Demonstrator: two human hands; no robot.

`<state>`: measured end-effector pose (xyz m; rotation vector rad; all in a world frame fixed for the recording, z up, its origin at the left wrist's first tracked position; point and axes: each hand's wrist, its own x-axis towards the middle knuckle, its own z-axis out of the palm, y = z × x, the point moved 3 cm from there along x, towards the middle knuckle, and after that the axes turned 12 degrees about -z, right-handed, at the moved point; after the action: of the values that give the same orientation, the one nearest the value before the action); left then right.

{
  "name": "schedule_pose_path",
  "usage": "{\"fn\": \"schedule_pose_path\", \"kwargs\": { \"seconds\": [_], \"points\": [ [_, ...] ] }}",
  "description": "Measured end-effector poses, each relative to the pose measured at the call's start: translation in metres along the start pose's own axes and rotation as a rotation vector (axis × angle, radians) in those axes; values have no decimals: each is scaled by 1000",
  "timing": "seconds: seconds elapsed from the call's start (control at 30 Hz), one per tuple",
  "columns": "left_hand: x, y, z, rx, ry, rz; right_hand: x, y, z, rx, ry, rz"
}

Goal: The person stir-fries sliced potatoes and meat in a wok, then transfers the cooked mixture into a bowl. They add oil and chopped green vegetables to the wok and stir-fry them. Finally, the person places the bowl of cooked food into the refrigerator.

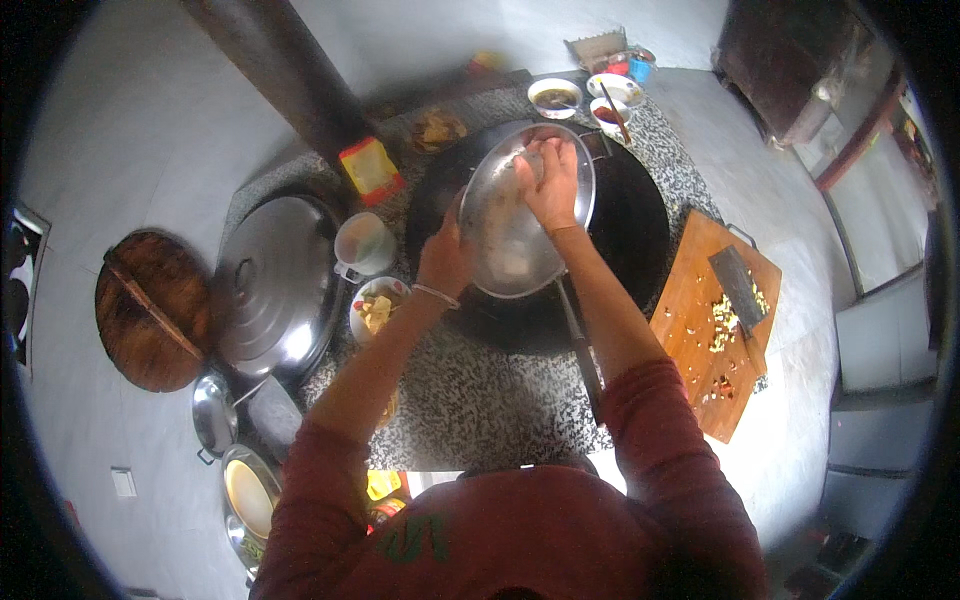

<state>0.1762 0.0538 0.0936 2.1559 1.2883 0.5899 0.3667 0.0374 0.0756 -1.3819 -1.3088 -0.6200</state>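
A tilted metal basin (502, 217) hangs over the large dark wok (630, 247) set into the stone-topped stove. My left hand (445, 259) grips its left rim, with the fingers partly hidden behind the metal. Inside the basin, near its far side, is my right hand (551, 180). Its thumb stands apart from the fingers, which touch or nearly touch the inner wall; I see nothing held in them. A long-handled utensil (581, 345) leans out of the wok toward me, its head hidden under the basin.
To the right, a wooden cutting board (694, 300) holds a cleaver (736, 285) and chopped bits. At left are a large metal lid (270, 292), a plastic cup (365, 244) and a food bowl (360, 319). Bowls (555, 112) stand behind the wok.
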Motion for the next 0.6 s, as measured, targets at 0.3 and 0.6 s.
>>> {"fn": "schedule_pose_path", "kwargs": {
  "seconds": [0.3,0.6],
  "points": [
    [-5,8,-44,315,149,-14,-72,-15,13,-216,-530,-258],
    [-21,10,-64,272,224,-33,-63,-25,36,-101,-656,-117]
  ]
}}
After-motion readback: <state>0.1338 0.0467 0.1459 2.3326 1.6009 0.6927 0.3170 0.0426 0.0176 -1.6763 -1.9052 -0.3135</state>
